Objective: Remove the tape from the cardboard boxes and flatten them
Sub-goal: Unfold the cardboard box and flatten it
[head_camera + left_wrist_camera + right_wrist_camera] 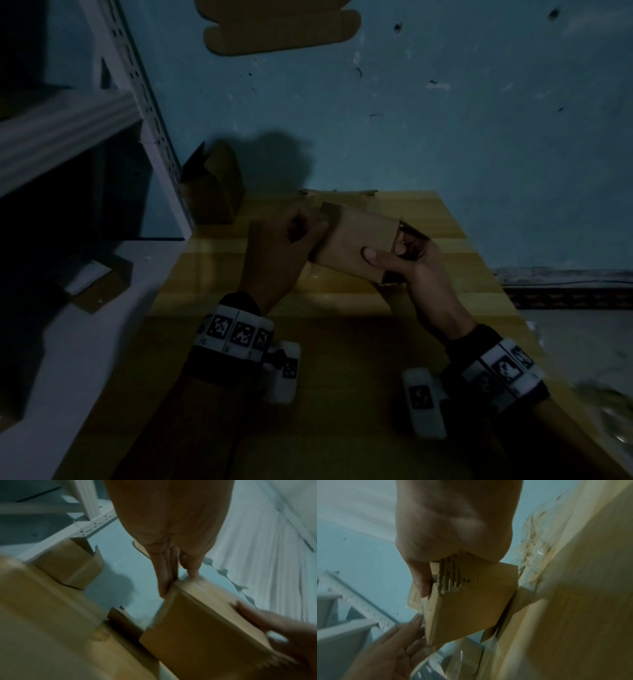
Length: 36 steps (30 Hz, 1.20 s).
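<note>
A small brown cardboard box point(356, 243) is held in the air over the yellow wooden table point(342, 342). My left hand point(308, 229) pinches its left end; in the left wrist view the fingers point(164, 577) and thumb close on the box's point(197, 622) far corner. My right hand point(387, 253) grips the right end, thumb on the top face and fingers in the open end. In the right wrist view the box's point(467, 608) surface is torn near my thumb point(423, 582), and a bit of clear tape point(414, 600) hangs at its edge.
A flat piece of cardboard point(339, 195) lies at the table's far edge. An opened box point(215, 185) stands on the blue floor by the grey metal rack point(68, 130). Flattened cardboard point(281, 31) lies farther off. Crumpled clear tape point(609, 411) sits at the right.
</note>
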Tool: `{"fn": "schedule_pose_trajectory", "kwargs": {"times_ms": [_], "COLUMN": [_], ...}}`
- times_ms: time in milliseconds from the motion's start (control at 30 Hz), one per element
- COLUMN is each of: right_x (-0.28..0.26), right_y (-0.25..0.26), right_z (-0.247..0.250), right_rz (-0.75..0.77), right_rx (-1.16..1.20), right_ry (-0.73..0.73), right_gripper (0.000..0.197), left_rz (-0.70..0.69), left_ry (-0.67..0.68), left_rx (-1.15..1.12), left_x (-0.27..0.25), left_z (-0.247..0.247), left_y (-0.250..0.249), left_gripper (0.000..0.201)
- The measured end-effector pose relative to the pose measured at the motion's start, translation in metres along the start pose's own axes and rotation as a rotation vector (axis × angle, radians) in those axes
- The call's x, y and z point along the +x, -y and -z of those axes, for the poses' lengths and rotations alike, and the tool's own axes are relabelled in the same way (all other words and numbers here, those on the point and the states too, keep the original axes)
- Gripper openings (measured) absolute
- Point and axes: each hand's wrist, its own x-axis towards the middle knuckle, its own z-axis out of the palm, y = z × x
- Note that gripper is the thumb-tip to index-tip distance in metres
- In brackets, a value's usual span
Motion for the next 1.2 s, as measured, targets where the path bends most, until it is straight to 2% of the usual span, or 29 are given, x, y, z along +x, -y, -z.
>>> {"fn": "schedule_pose_trajectory", "kwargs": {"times_ms": [167,267,500,567,800,967,1100,1200], "right_x": [0.001,0.002,0.004,0.004,0.004,0.004,0.004,0.006], "right_y": [0.002,0.002,0.002,0.003,0.003,0.001,0.002,0.003], "right_z": [0.009,0.013,0.021,0.023,0.026,0.025,0.025,0.025], "right_rz": [0.013,0.014,0.016,0.010,-0.017,-0.033,-0.047,-0.040], "right_rx": [-0.005,0.003,0.006,0.014,0.019,0.000,0.033,0.014], "right_ry": [0.007,0.015,0.044,0.055,0.057,0.041,0.031,0.011], "right_gripper": [0.047,0.051,0.051,0.049,0.044,0.050,0.047,0.051], "left_rz": [0.106,0.129,0.204,0.228,0.273,0.377,0.417,0.427], "left_ry": [0.033,0.064,0.142,0.153,0.177,0.204,0.206,0.194], "left_rx": [-0.256,-0.356,-0.481,-0.516,-0.507,-0.505,-0.571,-0.570], "left_x": [0.002,0.002,0.001,0.000,0.000,0.001,0.002,0.002], "left_z": [0.005,0.007,0.014,0.016,0.016,0.014,0.014,0.013], "left_y": [0.003,-0.002,-0.008,-0.011,-0.011,-0.011,-0.007,-0.008], "left_gripper": [0.024,0.014,0.010,0.017,0.008,0.021,0.009,0.009]}}
